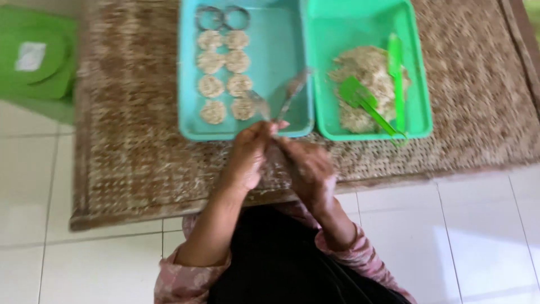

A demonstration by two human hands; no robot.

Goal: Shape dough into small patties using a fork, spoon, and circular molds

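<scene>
teal tray holds eight round patties; green tray holds crumbly mix and spatulas. left hand and right hand each pinch a spoon

A home floor workspace: woven mat on white tiles, plastic trays of hand-shaped patties (blurred).

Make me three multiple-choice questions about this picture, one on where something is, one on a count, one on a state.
1. Where does the green spatula lie?
A. green tray
B. blue tray
C. floor

2. How many round patties are in the blue tray?
A. four
B. eight
C. twelve

3. How are the left hand and right hand?
A. far apart
B. close together, holding utensils
C. flat on the mat

Answers:
A, it rests on the crumbly mix in the green tray.
B, two columns of four.
B, both meet at the tray's edge, each with a metal utensil.
</scene>
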